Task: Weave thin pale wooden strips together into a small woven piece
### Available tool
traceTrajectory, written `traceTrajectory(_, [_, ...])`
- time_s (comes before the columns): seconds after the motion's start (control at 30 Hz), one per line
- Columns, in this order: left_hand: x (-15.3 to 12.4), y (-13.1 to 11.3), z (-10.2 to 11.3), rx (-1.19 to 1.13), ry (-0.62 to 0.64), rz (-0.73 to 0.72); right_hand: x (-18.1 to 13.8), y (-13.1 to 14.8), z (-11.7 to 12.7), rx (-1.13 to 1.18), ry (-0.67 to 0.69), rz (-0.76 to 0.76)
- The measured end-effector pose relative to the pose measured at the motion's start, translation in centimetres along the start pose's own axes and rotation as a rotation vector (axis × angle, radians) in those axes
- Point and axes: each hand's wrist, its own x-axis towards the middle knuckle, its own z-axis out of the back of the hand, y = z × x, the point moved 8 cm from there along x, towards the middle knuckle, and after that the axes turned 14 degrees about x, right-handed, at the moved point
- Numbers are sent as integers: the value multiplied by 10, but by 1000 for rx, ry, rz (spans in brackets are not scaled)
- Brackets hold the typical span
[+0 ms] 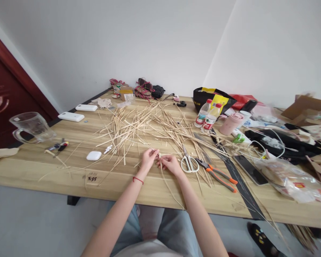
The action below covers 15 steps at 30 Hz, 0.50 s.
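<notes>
My left hand (pixel 149 161) and my right hand (pixel 170 164) meet over the near middle of the wooden table, fingers pinched together. Between them they grip a thin pale straw strip (pixel 164 180), whose long tail hangs down toward the table's front edge. Where the fingertips meet, the strip is partly hidden. Just right of my right hand lie white-handled scissors (pixel 189 163), and past them pliers (pixel 219 175) with orange and grey handles. A messy heap of loose straw strips (pixel 133 125) spreads across the table beyond my hands.
At left are a clear plastic pitcher (pixel 33 126), white devices (pixel 71 116) and a white earphone case (pixel 93 155). Two bottles (pixel 209 117), a pink cup (pixel 231 124), a black phone (pixel 250 170) and plastic bags (pixel 296 178) crowd the right. A wall (pixel 139 43) rises behind.
</notes>
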Motion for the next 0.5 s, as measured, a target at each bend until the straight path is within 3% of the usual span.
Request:
traceTrajectory(0.43, [-2,-12,5,158,-64,-118,-5,6,0,23,-22,-16])
traceTrajectory(0.5, [-1,-14,9,161,-89,-129,-7,15,10,13,-92,51])
